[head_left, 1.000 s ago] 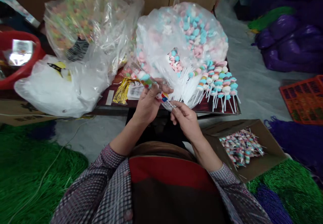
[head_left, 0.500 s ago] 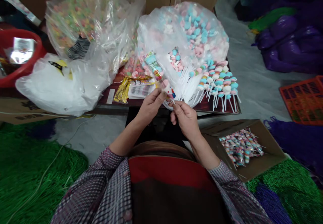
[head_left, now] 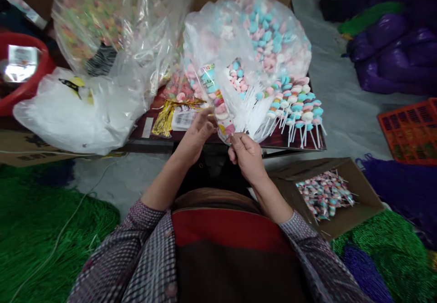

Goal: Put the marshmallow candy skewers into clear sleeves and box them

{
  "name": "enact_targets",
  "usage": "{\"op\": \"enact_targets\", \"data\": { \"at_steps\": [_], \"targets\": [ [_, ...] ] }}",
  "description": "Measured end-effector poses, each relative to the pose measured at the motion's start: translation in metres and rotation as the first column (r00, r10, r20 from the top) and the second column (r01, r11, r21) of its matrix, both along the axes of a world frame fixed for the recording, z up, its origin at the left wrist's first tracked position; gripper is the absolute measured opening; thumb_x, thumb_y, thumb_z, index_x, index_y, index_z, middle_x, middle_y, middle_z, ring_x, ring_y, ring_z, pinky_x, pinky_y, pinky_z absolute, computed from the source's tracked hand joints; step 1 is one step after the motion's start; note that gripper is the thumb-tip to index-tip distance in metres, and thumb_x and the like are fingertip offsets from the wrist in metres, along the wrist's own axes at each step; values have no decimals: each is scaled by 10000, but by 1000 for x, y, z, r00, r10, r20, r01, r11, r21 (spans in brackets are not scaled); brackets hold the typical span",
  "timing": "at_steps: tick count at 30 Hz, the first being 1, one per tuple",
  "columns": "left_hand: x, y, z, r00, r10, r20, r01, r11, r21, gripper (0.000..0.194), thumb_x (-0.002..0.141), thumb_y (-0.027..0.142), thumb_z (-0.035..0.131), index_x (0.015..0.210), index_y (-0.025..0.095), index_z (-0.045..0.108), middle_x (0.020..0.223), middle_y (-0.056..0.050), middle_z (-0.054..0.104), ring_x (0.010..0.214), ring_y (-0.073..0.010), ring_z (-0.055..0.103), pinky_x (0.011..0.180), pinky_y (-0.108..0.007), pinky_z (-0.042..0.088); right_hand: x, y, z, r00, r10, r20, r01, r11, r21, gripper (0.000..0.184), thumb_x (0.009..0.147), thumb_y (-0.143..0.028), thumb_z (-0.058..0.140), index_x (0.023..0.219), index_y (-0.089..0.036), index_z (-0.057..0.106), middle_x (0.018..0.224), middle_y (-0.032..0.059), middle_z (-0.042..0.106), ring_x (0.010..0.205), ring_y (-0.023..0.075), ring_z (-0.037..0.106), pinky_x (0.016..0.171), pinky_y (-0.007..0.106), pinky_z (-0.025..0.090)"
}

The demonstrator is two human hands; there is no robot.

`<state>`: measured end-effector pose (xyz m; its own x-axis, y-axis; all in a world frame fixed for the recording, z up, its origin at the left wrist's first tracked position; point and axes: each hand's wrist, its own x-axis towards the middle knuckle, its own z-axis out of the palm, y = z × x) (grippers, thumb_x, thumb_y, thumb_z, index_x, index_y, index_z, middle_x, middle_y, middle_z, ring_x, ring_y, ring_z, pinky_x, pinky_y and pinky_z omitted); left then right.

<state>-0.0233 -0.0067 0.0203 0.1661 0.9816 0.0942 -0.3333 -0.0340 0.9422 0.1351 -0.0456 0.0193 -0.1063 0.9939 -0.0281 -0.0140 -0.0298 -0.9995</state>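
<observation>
A candy skewer in a printed clear wrapper (head_left: 219,107) stands tilted between my hands, its lower end pinched in the fingers of my right hand (head_left: 248,153). Bits of its stick are hidden by those fingers. My left hand (head_left: 200,132) is off the wrapper, its fingers apart, close to the gold twist ties (head_left: 164,120) and a small printed packet (head_left: 184,118). Just behind lie a bundle of white sticks (head_left: 251,114) and several unwrapped candy skewers (head_left: 296,100) at the table's right end.
Large clear bags of pink and blue candy (head_left: 273,29) and of yellow-green candy (head_left: 92,16) fill the table's back. A white plastic bag (head_left: 78,116) and a red basin (head_left: 37,84) are at left. Below right, a cardboard box (head_left: 362,202) holds wrapped skewers (head_left: 327,193).
My left hand has let go of the wrapper's lower part and drawn off to the left, its fingers opening. My right hand keeps its pinch on the skewer, which now stands more upright.
</observation>
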Motion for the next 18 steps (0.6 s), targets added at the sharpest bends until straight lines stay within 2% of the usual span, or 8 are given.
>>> {"op": "enact_targets", "data": {
  "at_steps": [2, 5, 8, 10, 12, 14, 17, 18],
  "targets": [
    [6, 3, 9, 991, 3, 135, 10, 995, -96, 678, 792, 691, 714, 1306, 274, 567, 1022, -46, 706, 989, -200, 670, 806, -324, 515, -2, -1, 0, 1000, 27, -4, -27, 1000, -13, 402, 950, -606, 553, 869, -220, 634, 481, -108, 497, 398, 53, 392, 445, 204, 314],
    [19, 2, 24, 979, -24, 203, 56, 986, -156, 762, 765, 569, 811, 1397, 251, 526, 740, 19, 654, 837, -175, 682, 654, -258, 498, -6, -3, 0, 998, 62, -5, -62, 998, -30, 426, 938, -630, 552, 863, -218, 630, 482, -104, 502, 395, 56, 404, 439, 210, 322],
    [31, -4, 32, 975, -37, 221, 81, 978, -191, 746, 772, 490, 831, 1407, 231, 538, 537, 104, 459, 533, -90, 539, 499, -202, 420, -15, -6, -3, 999, 47, -14, -47, 999, -28, 425, 940, -622, 554, 825, -217, 613, 476, -104, 497, 385, 54, 396, 441, 215, 330],
    [34, -7, 30, 979, -39, 202, 82, 975, -206, 687, 797, 489, 806, 1386, 235, 560, 509, 127, 402, 443, -55, 420, 518, -205, 457, -20, -7, -6, 999, 32, -23, -33, 999, -38, 409, 949, -600, 553, 805, -220, 596, 472, -105, 492, 381, 54, 388, 441, 218, 336],
    [32, -8, 27, 982, -49, 180, 86, 975, -204, 633, 792, 519, 798, 1324, 237, 604, 501, 129, 387, 456, -53, 423, 608, -227, 521, -20, -7, -6, 999, 45, -30, -47, 997, -63, 399, 956, -590, 546, 802, -224, 587, 473, -102, 497, 377, 58, 392, 437, 222, 340],
    [26, -7, 24, 983, -70, 170, 104, 975, -196, 525, 787, 547, 792, 1187, 235, 659, 494, 117, 375, 506, -75, 488, 687, -266, 557, -10, -5, 1, 987, 161, 15, -159, 984, -76, 413, 953, -594, 547, 772, -225, 592, 489, -81, 531, 392, 68, 435, 446, 231, 363],
    [17, -10, 24, 966, -133, 223, 170, 972, -159, 338, 805, 532, 785, 909, 236, 661, 462, 102, 339, 530, -114, 531, 786, -351, 586, 20, 4, 19, 925, 318, 208, -321, 947, -21, 441, 935, -568, 598, 670, -217, 629, 546, -23, 606, 502, 98, 535, 529, 257, 430],
    [16, -14, 25, 948, -181, 262, 225, 963, -147, 313, 810, 512, 788, 849, 236, 646, 448, 101, 327, 515, -119, 525, 815, -373, 587, 31, 8, 26, 949, 213, 231, -225, 974, 27, 399, 924, -558, 622, 716, -223, 676, 566, -19, 617, 529, 105, 544, 555, 266, 443]
  ]
}}
